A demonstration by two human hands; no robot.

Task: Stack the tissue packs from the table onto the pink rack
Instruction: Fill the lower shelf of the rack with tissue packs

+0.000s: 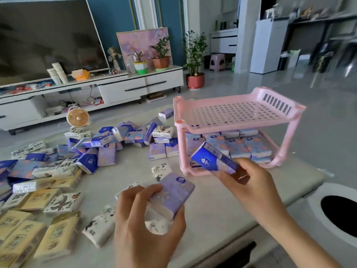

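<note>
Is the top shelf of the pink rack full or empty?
Empty. The top shelf shows bare grid all over; tissue packs sit on the bottom shelf below.

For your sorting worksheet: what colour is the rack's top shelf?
Pink top shelf, seen in head view.

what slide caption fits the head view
Left hand holds a lavender plastic-wrapped tissue pack, right hand a blue-ended pack, before the pink plastic rack.

Top shelf [235, 113]: bare, open from above.
Lower shelf [278, 160]: packs [249, 147] fill the back and right; low headroom; the right hand [249, 182] with a pack [214, 159] sits at the front opening.
Tabletop [135, 167]: bare strip between pile [96, 149] and rack [212, 128]; loose packs near the front.
</note>
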